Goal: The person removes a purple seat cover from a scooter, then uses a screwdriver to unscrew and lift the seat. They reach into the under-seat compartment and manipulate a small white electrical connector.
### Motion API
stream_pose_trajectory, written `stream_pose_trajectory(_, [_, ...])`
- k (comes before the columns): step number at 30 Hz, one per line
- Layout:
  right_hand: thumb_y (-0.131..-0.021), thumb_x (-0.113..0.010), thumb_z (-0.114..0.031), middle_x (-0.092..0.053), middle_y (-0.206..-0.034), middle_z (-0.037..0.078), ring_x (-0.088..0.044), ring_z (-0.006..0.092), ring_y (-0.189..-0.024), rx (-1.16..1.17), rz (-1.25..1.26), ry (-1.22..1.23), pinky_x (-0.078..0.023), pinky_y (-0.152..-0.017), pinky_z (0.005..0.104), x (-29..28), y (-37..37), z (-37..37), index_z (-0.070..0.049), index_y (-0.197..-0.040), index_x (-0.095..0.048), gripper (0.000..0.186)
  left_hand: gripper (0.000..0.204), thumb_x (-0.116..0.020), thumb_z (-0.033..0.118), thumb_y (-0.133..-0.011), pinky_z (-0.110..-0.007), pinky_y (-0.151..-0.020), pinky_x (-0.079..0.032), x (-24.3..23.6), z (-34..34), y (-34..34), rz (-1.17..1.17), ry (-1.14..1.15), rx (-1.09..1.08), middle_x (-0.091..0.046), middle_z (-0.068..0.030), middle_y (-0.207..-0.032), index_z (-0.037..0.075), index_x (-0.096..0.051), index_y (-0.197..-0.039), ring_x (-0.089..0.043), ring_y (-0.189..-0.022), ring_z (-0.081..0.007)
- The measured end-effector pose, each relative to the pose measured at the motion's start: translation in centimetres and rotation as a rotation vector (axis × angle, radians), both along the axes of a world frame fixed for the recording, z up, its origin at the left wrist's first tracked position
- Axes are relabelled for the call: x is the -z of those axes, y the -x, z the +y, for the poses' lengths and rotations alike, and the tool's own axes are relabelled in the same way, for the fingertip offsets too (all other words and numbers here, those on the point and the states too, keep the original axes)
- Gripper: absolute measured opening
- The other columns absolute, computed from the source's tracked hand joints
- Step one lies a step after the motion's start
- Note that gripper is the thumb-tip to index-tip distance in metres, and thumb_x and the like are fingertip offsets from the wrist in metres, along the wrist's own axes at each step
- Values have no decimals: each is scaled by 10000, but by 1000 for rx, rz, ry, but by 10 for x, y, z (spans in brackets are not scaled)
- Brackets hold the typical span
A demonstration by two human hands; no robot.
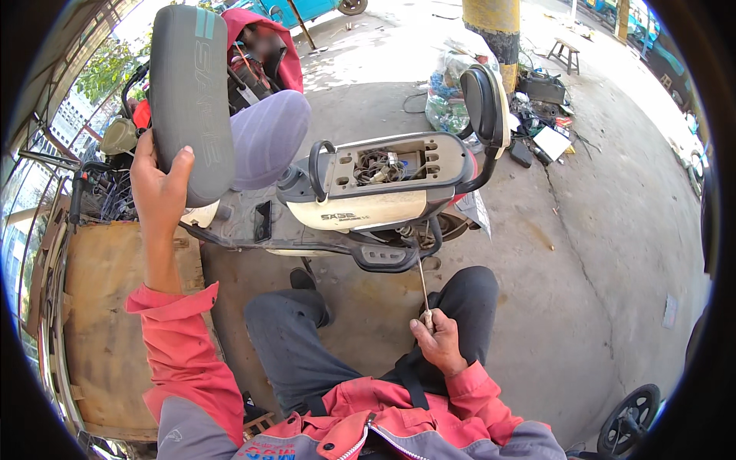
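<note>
My left hand (159,172) grips a long grey padded seat (189,84), held upright at the scooter's front end. Behind it is a lilac cushion-like piece (268,138). My right hand (438,343) is closed on the handle of a long metal screwdriver (423,284), whose shaft reaches up to the scooter's lower rear; its tip is hard to make out. The cream electric scooter (345,215) stands side-on, its top compartment (391,165) exposed with tangled wires inside. A dark flat object (263,221) lies on the footboard.
A plywood board (123,322) is at left. Behind the scooter are a bag of plastic rubbish (452,88), a painted pillar (491,23) and a pile of dark parts (540,123). A stool (564,54) stands farther back. A black wheel (629,420) is at lower right.
</note>
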State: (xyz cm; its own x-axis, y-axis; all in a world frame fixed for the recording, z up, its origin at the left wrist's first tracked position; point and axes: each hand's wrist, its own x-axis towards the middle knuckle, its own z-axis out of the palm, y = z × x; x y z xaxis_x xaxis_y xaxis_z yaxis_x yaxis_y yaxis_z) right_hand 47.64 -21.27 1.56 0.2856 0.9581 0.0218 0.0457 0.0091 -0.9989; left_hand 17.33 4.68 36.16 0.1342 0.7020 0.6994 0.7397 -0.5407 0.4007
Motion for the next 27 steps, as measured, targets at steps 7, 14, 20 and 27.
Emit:
stream_pose_trajectory(7, [-899,-746,-109,-392,-575,20,-371,101,-514,2,23,13,-348,-471,307,-1,2,-1,-30,-769,-512,278,558,-664,242,-821,-466,-854,-547,9,27,-1,537,-218,-458,-661,-255,-1209,-14,-566,-1306,-666,-1055,-401])
stream_pose_trajectory(14, [-900,-746,-108,-402,-573,22,-373,93,-517,-7,6,13,-350,-470,306,3,4,0,-23,-789,-540,249,472,-646,172,-763,-466,-770,-559,50,54,8,762,-258,-346,-631,-120,-1006,19,-594,-1206,-618,-973,-317])
stream_pose_trajectory(20, [-898,-748,-101,-405,-573,14,-377,90,-517,-3,-3,17,-351,-471,304,0,6,2,-23,-791,-545,242,497,-733,197,-745,-429,-743,-529,51,48,3,913,-224,-294,-595,-119,-1011,59,-632,-1212,-599,-1003,-304])
stream_pose_trajectory(27, [-901,-745,-99,-399,-575,7,-375,85,-524,-25,-45,11,-348,-474,300,-4,7,3,-22,-814,-555,223,555,-810,255,-739,-434,-787,-493,62,45,1,903,-216,-285,-577,-127,-1023,79,-654,-1242,-576,-1038,-311])
